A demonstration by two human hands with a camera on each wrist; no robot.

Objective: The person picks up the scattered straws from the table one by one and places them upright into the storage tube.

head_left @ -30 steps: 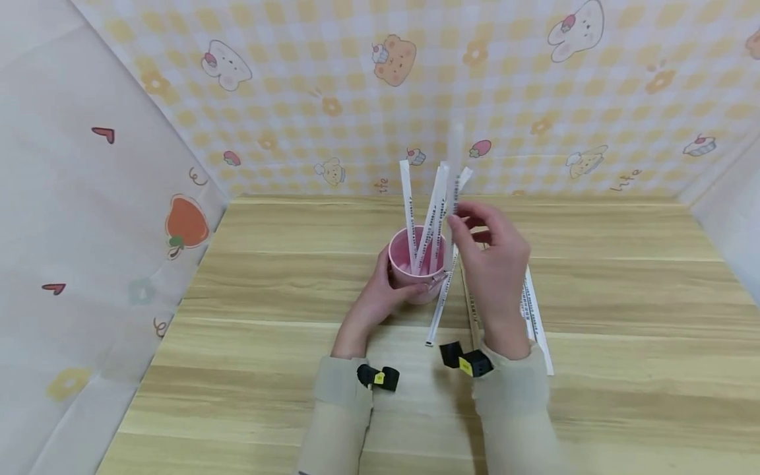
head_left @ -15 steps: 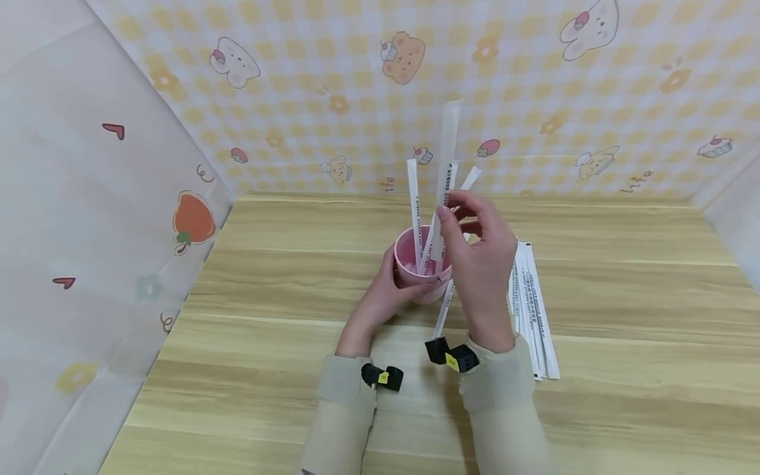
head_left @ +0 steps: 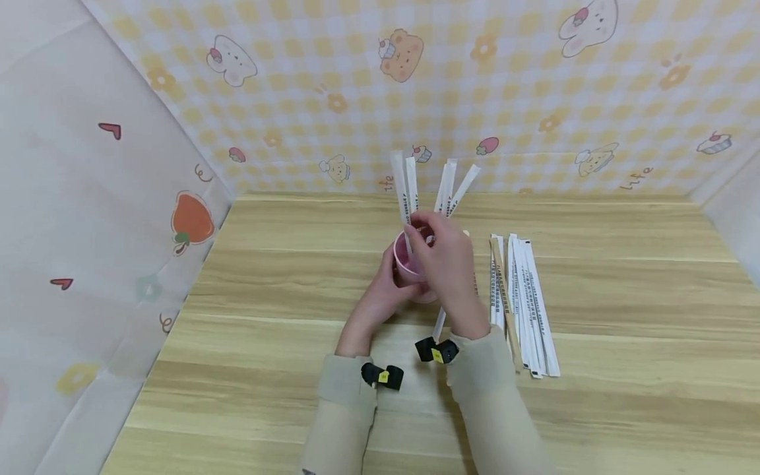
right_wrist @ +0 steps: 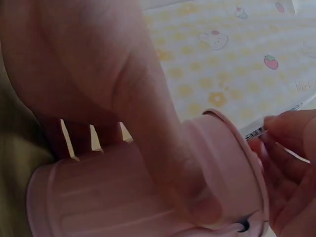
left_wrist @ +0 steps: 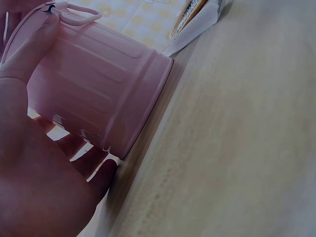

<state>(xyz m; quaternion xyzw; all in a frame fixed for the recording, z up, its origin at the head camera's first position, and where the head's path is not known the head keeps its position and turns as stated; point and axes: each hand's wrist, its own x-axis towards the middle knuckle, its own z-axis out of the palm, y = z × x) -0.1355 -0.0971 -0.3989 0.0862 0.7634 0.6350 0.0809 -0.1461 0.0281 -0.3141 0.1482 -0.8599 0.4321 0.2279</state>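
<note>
A small pink bucket [head_left: 402, 264] stands on the table with several paper-wrapped sticks [head_left: 442, 187] leaning in it. My left hand [head_left: 380, 290] grips its side; in the left wrist view the thumb lies near the wire-like handle [left_wrist: 79, 17] and the fingers wrap the far side. Over the mouth, my right hand [head_left: 445, 264] pinches another white paper-wrapped stick [head_left: 400, 181], upright at the bucket's left side with its lower part inside. The right wrist view shows those pinching fingertips [right_wrist: 271, 126] just past the rim, around the printed wrapper. My right hand covers much of the opening.
Several more wrapped sticks [head_left: 528, 310] lie side by side on the wooden table [head_left: 285, 264], right of my right arm, with a tan stick [head_left: 506, 310] among them. One wrapped stick [head_left: 439, 323] lies partly under my right wrist. A patterned cloth wall [head_left: 332, 66] rises behind.
My right hand has moved left across the bucket's mouth and lowered the pinched wrapped stick into the left side. My left hand keeps its hold on the bucket.
</note>
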